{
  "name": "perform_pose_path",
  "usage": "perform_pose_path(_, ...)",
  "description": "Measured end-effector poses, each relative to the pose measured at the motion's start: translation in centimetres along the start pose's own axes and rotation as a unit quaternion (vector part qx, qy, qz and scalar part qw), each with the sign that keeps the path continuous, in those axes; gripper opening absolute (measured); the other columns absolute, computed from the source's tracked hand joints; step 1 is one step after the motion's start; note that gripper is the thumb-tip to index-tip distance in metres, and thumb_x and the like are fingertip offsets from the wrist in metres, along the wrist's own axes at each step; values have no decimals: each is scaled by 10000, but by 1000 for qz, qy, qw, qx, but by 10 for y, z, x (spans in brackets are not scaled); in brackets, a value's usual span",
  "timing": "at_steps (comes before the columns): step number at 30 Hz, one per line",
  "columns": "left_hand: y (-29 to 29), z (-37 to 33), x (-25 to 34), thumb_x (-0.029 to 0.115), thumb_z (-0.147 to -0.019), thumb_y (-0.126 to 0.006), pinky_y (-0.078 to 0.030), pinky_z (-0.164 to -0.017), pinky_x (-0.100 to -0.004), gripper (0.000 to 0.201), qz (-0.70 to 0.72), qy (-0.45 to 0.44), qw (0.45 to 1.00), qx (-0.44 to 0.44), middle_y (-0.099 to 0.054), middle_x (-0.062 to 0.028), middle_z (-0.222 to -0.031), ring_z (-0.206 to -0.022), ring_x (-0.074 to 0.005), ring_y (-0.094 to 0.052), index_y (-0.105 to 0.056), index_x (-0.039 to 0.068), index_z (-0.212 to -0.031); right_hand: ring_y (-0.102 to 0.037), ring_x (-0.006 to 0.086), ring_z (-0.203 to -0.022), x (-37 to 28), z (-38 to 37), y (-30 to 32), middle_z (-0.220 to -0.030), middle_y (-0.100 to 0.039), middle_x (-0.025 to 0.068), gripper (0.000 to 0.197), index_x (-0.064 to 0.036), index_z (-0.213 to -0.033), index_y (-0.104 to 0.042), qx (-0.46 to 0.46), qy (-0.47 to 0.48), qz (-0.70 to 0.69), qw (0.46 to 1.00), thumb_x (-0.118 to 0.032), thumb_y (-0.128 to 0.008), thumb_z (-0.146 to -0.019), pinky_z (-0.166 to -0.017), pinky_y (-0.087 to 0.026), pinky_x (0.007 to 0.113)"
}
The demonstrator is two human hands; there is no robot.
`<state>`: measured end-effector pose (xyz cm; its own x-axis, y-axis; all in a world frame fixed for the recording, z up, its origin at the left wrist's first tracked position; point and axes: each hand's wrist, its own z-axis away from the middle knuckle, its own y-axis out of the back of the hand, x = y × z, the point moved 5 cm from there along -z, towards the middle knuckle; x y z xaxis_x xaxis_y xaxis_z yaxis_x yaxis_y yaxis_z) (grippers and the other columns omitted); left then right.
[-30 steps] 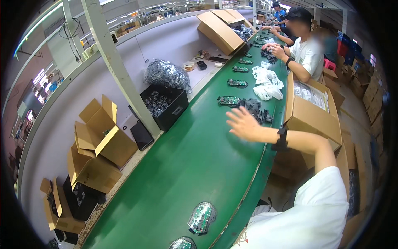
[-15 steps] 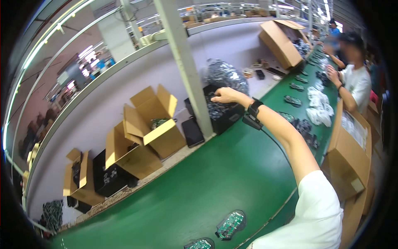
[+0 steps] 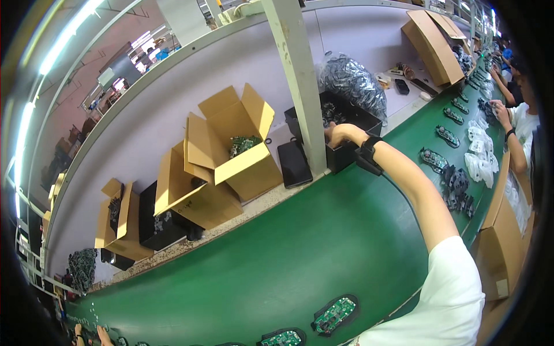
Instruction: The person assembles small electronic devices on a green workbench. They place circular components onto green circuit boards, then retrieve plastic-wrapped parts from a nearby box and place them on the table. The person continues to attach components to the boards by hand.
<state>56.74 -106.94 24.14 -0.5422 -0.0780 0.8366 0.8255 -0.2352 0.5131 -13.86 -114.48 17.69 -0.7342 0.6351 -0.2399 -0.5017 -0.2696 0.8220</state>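
Note:
My right hand reaches from the lower right, a black band with a small dark box on its wrist. It is at the near side of a black bin holding small dark parts. The fingers look curled together, their tips partly hidden against the bin; anything between them I cannot make out. My left hand is out of view. On the green belt below my arm lie dark oval housings with green circuit boards, one housing near the sleeve and another housing at the lower edge.
A pale post rises beside the bin; a silvery plastic bag is behind it. Open cartons line the ledge leftward. To the right lie white parts and black parts, near a co-worker. Another person's hands show lower left.
The view has shifted, moving the ledge and belt in the picture. My right hand has gone from over the bin's contents to its near side. Another person's hands have appeared at lower left.

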Motion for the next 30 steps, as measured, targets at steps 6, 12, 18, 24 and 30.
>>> perform_pose_path(6,-1,-13,8,43,-986,-568,-518,-761,-253,233,-2,-36,999,-9,-678,-71,-1054,-904,-132,-637,-615,-6,-1209,-684,243,-791,-7,-15,4,-996,-710,137,556,-111,-1290,-604,-3,24,88,996,-176,-681,-743,-644,-553,374)
perform_pose_path(12,-5,-8,11,39,-981,-574,-519,-771,-248,238,-28,-58,998,-15,-683,-71,-1053,-919,-127,-638,-627,-3,-1209,-609,146,-594,7,20,15,-770,-678,41,302,-91,-1035,-728,122,11,-212,970,-184,-713,-749,-461,-495,310)
perform_pose_path(18,-29,-6,42,-20,-873,-693,-508,-767,-263,267,-67,-144,985,-70,-673,-90,-1022,-892,-139,-636,-670,13,-1137,-574,83,-829,5,72,41,-879,-622,-31,313,-148,-1078,-691,272,36,-552,787,-161,-712,-767,-621,-530,288)
perform_pose_path(24,-110,12,93,215,-758,-786,-513,-901,-401,507,-205,-443,841,-234,-624,-103,-1186,-1084,-305,-581,-637,122,-1233,-585,136,-709,-31,154,12,-1033,-628,57,275,-192,-1062,-589,20,173,-839,516,-43,-689,-853,-397,-388,166)
perform_pose_path(30,-181,43,67,258,-781,-731,-429,-936,-465,758,-337,-480,759,-282,-502,-229,-1341,-1159,-345,-500,-428,54,-1444,-595,72,-684,-161,241,-126,-896,-610,10,229,-46,-1001,-636,-73,176,-505,842,-62,-698,-781,-426,-534,230)
